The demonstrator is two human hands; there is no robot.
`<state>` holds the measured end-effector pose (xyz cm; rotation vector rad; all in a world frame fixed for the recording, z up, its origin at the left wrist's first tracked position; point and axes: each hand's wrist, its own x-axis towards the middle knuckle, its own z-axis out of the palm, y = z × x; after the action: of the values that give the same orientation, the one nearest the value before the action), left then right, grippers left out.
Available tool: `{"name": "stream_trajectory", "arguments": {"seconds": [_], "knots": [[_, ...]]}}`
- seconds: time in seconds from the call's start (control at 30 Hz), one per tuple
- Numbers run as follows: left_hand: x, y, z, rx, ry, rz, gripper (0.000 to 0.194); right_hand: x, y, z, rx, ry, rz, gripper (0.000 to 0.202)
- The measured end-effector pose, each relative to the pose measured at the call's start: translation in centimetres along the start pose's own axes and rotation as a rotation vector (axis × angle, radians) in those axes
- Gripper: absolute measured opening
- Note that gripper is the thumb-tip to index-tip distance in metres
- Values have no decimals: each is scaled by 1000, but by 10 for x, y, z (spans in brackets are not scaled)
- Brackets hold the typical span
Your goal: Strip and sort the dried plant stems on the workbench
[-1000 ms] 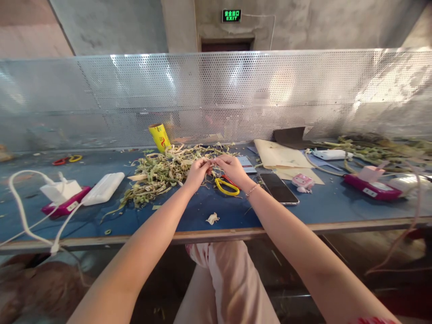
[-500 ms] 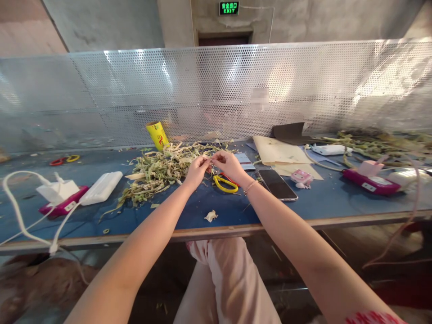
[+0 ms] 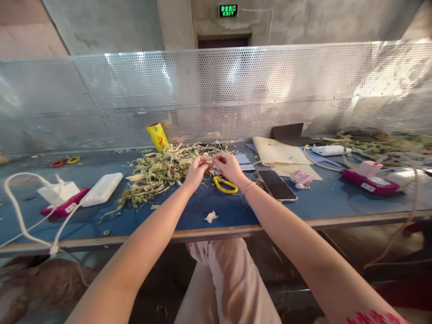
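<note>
My left hand and my right hand meet over the table, with fingers and thumbs closed in a pinch. Between the fingertips shows a small pale piece, seemingly dried plant; its exact shape is too small to tell. A heap of dried, greenish plant trimmings lies beside and behind my left hand. Just below my right hand rest scissors with yellow and red handles, partly covered by it. Closer to the table's front edge lies a crumpled whitish scrap.
To the right are a phone, a pink case, brown paper and a magenta power strip. Left are a white power bank with cables and other scissors. A yellow tube stands before the perforated metal screen.
My hands stay in nearly the same place, fingertips together. The fingers have shifted slightly, and the pale piece between them shows more clearly. The view has tilted a little.
</note>
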<state>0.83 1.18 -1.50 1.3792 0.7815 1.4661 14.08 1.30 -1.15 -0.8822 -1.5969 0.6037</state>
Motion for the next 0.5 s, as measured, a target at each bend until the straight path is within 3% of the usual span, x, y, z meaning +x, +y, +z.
{"name": "stream_trajectory", "arguments": {"seconds": [0.2,0.5], "knots": [[-3,7,5,-47,116,-43,13,2,1,0,112,-20,20,16],[-8,17,4,-6,98,-140,10,4,3,-3,78,-36,38,13]]}}
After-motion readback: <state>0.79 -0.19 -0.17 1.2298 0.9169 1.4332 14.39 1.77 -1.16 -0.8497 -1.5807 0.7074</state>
